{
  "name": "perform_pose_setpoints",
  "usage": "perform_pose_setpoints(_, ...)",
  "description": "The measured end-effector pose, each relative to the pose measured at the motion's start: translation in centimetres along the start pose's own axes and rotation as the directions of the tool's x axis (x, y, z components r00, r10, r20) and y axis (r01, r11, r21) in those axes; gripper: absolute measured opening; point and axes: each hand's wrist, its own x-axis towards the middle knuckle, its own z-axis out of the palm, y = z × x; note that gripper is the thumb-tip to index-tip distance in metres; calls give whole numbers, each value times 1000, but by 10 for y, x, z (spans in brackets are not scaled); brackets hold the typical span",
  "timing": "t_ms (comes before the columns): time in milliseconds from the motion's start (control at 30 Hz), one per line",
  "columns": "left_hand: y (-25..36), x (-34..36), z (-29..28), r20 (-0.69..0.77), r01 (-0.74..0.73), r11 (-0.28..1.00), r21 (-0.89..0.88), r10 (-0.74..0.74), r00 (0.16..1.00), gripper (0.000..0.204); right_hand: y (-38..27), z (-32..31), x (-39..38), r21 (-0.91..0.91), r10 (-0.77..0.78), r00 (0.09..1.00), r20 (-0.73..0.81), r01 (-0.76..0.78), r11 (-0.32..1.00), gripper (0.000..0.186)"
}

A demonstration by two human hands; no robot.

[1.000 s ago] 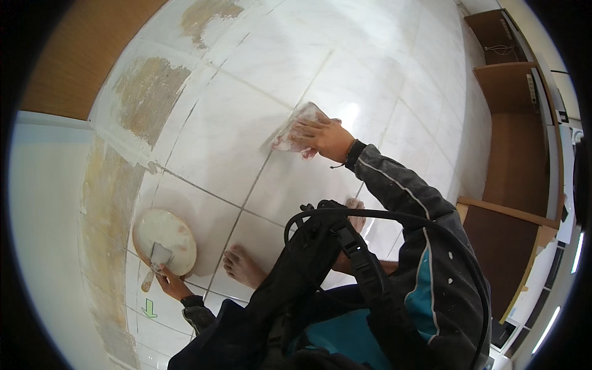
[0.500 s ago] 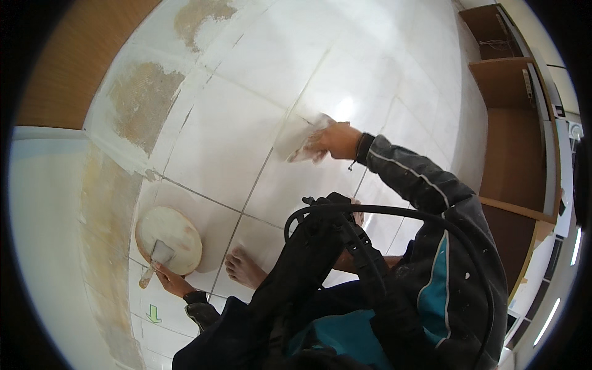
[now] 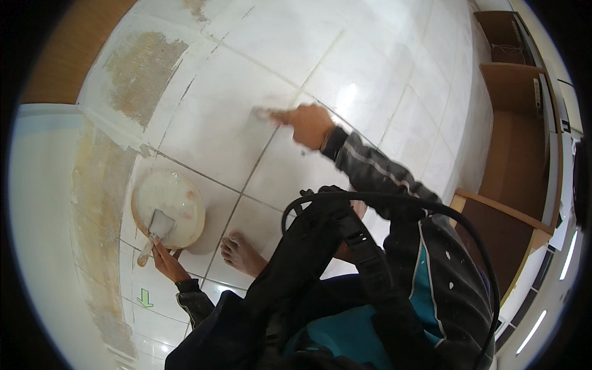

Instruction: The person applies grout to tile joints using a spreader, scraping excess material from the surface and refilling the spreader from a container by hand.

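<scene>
Where your left grip [image 3: 169,262] is: at the near edge of the shallow round bowl [image 3: 135,213], fingers curled closed on its rim; how far they reach underneath is hidden.
Bowl: left of your body, just beyond your left grip and touching it; whether its base meets the floor, you cannot tell from here.
White paste [image 3: 176,190]: spread across the inside of the bowl.
Putty knife [image 3: 161,224]: blade lying inside the bowl, handle slanting out over the rim toward you, right beside your left fingers.
Right grip [image 3: 311,125]: well apart from the bowl, ahead of you above the tiled floor [image 3: 206,126], closed with the fingertips pointing left.
Pale piece [image 3: 259,113]: at your right fingertips, seemingly held by them; blur hides its shape, and whether it touches the tile cannot be told.
Bare foot [image 3: 243,254]: between the bowl and your black strap gear [image 3: 308,250].
Green arrow [image 3: 145,298]: on the floor, near your left cuff.
Brown open cabinets [image 3: 515,160]: along the right side.
</scene>
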Motion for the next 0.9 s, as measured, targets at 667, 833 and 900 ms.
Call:
perform_pose_setpoints(667,14,6,-16,-50,-7,997,-71,4,999,60,-14,117,-25,-322,-661,711,-239,584,745,59)
perform_pose_setpoints(833,29,-13,-46,-123,-18,995,-96,6,992,61,-26,73,-70,-166,-651,757,-61,635,754,58)
perform_pose_setpoints(900,29,-27,-59,-135,27,996,-86,-38,990,63,-52,36,-95,-113,-577,798,173,598,793,58)
